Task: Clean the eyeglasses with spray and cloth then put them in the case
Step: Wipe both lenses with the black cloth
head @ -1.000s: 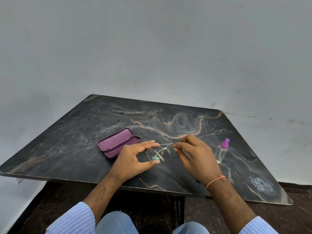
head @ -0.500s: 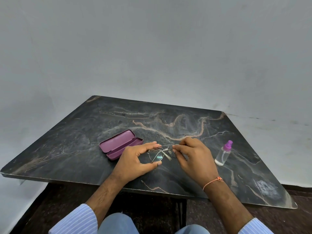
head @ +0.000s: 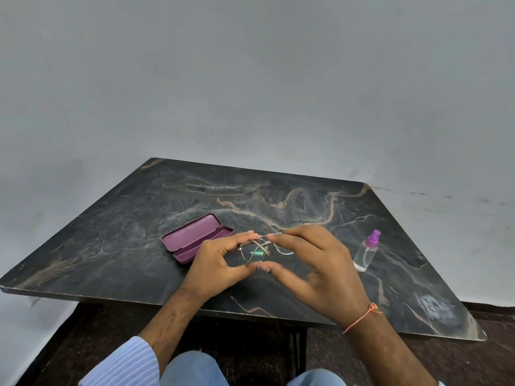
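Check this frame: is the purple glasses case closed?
No. The purple case lies open on the table, lid hinged back and its inside empty, while both hands hold the eyeglasses beside it.

We see the eyeglasses, a thin metal-framed pair with clear lenses, one lens catching a greenish glint. Their temples are folded and crossed over the lenses, one thin arm sticking out past the frame. They sit low above the table; we cannot tell whether they touch it. Just left of the eyeglasses lies the case, a slim purple hard case, open flat with lid and base side by side, its inside showing no contents. Well to the right of the eyeglasses stands the spray bottle, small, clear and upright, with a purple nozzle on top. We can make out no cloth here.
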Action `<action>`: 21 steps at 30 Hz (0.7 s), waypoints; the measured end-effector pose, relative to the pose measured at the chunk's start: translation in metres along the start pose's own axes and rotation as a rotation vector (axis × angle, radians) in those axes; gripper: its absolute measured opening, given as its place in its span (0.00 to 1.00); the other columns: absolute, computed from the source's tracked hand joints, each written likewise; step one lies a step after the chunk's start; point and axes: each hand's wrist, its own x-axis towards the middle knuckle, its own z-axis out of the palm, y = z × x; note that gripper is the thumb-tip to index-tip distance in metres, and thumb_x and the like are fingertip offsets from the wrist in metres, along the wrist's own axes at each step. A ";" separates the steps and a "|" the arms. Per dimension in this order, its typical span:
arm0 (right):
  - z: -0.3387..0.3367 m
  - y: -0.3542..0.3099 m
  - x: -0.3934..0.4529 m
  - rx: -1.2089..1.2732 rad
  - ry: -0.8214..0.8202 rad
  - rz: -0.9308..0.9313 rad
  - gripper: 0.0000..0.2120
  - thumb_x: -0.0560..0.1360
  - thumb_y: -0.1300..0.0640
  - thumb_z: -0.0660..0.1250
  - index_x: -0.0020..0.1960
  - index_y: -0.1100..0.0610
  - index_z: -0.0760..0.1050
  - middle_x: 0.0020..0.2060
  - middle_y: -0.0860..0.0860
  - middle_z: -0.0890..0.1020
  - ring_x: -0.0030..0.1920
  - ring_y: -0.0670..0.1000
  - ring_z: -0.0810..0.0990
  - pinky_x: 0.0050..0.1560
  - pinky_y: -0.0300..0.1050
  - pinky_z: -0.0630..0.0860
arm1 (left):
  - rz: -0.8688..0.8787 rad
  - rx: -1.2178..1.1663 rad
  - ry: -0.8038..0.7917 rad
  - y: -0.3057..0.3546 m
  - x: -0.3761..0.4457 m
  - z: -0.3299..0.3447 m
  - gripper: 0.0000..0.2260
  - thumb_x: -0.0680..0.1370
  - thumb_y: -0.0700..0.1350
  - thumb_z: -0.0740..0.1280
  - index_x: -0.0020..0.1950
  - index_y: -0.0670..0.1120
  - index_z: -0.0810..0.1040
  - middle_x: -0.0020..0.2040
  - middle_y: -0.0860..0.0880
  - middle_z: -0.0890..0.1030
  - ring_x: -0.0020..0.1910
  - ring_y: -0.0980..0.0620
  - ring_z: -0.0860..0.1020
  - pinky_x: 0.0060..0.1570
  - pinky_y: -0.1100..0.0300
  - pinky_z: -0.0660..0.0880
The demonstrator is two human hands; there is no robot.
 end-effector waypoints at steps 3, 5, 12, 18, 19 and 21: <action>-0.001 -0.010 0.006 0.014 0.057 -0.048 0.15 0.77 0.46 0.78 0.59 0.53 0.87 0.51 0.46 0.86 0.46 0.51 0.83 0.48 0.47 0.79 | -0.012 -0.043 0.006 0.006 -0.001 -0.001 0.31 0.71 0.67 0.80 0.71 0.55 0.84 0.68 0.56 0.86 0.70 0.58 0.83 0.73 0.50 0.80; -0.001 -0.012 0.007 0.020 0.088 -0.081 0.11 0.78 0.48 0.78 0.56 0.54 0.88 0.49 0.46 0.87 0.44 0.51 0.83 0.46 0.47 0.79 | -0.016 -0.040 0.012 0.008 -0.001 -0.001 0.29 0.72 0.68 0.79 0.70 0.59 0.83 0.68 0.57 0.86 0.69 0.59 0.84 0.72 0.51 0.80; 0.001 -0.009 0.004 0.040 0.147 -0.080 0.06 0.78 0.53 0.78 0.53 0.55 0.89 0.48 0.46 0.87 0.44 0.52 0.84 0.45 0.49 0.79 | -0.007 -0.026 0.025 0.003 0.000 0.000 0.28 0.72 0.56 0.83 0.71 0.55 0.84 0.68 0.57 0.86 0.68 0.59 0.84 0.72 0.51 0.80; 0.005 0.002 -0.004 0.076 0.235 0.064 0.04 0.78 0.53 0.78 0.51 0.53 0.89 0.47 0.44 0.87 0.47 0.48 0.85 0.45 0.48 0.80 | -0.037 -0.037 0.050 -0.007 0.000 0.003 0.28 0.71 0.45 0.86 0.70 0.51 0.85 0.67 0.56 0.87 0.67 0.57 0.85 0.71 0.47 0.81; 0.006 0.005 -0.006 0.082 0.243 0.096 0.04 0.77 0.54 0.79 0.51 0.52 0.88 0.47 0.43 0.87 0.47 0.47 0.84 0.45 0.47 0.80 | -0.049 -0.049 0.051 -0.009 0.000 0.003 0.28 0.71 0.44 0.87 0.70 0.51 0.85 0.67 0.55 0.87 0.67 0.56 0.85 0.71 0.46 0.81; 0.008 0.012 -0.009 0.085 0.249 0.159 0.04 0.76 0.55 0.80 0.51 0.51 0.88 0.47 0.42 0.87 0.47 0.45 0.83 0.43 0.43 0.78 | -0.063 -0.070 0.060 -0.011 0.000 0.004 0.29 0.71 0.44 0.87 0.71 0.49 0.85 0.66 0.54 0.88 0.66 0.55 0.86 0.70 0.46 0.81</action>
